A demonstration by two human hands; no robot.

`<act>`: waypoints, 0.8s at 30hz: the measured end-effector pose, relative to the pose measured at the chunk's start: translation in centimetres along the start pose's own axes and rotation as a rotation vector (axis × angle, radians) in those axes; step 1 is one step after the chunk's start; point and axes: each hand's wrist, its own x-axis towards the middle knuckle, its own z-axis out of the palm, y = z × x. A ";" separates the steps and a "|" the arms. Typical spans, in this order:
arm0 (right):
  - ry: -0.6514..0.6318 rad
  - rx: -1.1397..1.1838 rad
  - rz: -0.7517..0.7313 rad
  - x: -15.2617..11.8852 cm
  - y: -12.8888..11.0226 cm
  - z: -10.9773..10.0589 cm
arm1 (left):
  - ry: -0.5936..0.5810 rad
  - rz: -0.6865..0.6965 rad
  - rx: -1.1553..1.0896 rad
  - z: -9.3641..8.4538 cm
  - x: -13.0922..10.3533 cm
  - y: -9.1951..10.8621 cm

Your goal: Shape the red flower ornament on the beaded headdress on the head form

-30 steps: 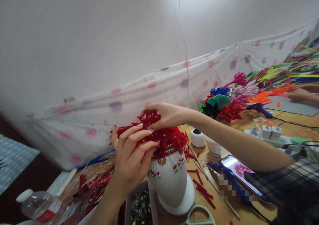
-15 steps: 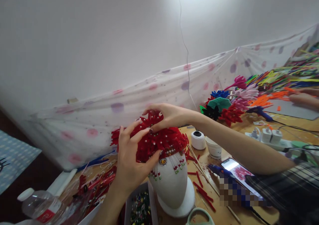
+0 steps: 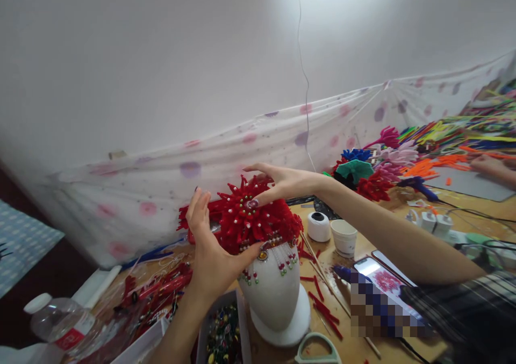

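The red flower [image 3: 234, 219], set with pale and green beads, is located at the front of the red headpiece [image 3: 291, 223], above its beaded fringe. The headpiece is seated on a white mannequin head [image 3: 274, 305]; its weight is thereby borne by the stand rather than by the hands. The right hand [image 3: 278, 186] is arched over the flower with fingers spread, its thumb laid at the beaded center; whether pressure is applied cannot be told. The left hand [image 3: 215, 262] is opened wide at the other side, thumb beside the fringe band and fingers raised, so that the flower is framed between both hands. Nothing is seen pinched by either. A box of gems [image 3: 223, 329] is placed just beside the stand, presumably for short reach. Red strips [image 3: 326, 306] are scattered opposite. A phone [image 3: 381, 278] showing a red shape is laid face up, apparently for viewing.
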 end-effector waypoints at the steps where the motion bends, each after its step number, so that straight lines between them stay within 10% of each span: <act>1: -0.002 -0.011 0.011 0.1 0.1 0.0 | -0.002 -0.038 -0.027 0.1 0.0 -0.1; 11: -0.014 -0.078 0.005 -0.5 -1.0 0.2 | -0.175 -0.500 -0.456 0.4 0.3 0.6; 24: 0.012 -0.028 0.067 -0.7 -1.8 0.8 | -0.122 -0.523 -0.472 0.9 0.1 0.9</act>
